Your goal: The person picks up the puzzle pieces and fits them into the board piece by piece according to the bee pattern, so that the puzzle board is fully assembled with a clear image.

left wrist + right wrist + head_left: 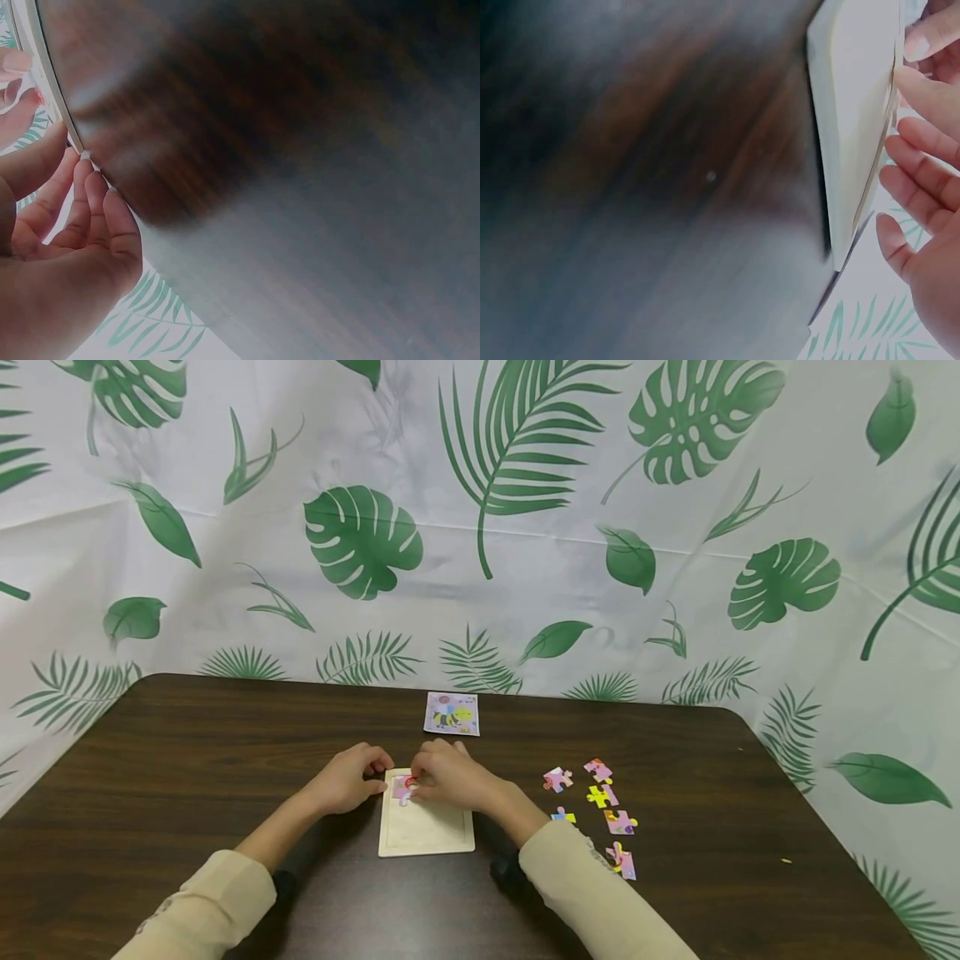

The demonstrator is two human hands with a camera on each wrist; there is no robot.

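Observation:
On the table lies a pale wooden puzzle tray (427, 837), its edge also seen in the right wrist view. A pink puzzle piece (401, 792) lies in its far left corner. My left hand (347, 779) holds the tray's left edge near that corner, thumb and fingertips meeting at the rim in the left wrist view. Above the tray, my right hand (453, 777) pinches a puzzle piece with a red patch (410, 782) between thumb and index finger, right beside the pink piece. Its other fingers hang loosely, and the hand hides part of the tray.
Several loose puzzle pieces (620, 822) are scattered on the dark wooden table (697, 835) to the right, some close to the right sleeve. A bee picture card (452, 714) lies behind the tray. A leaf-patterned cloth (525, 610) hangs behind the table's far edge.

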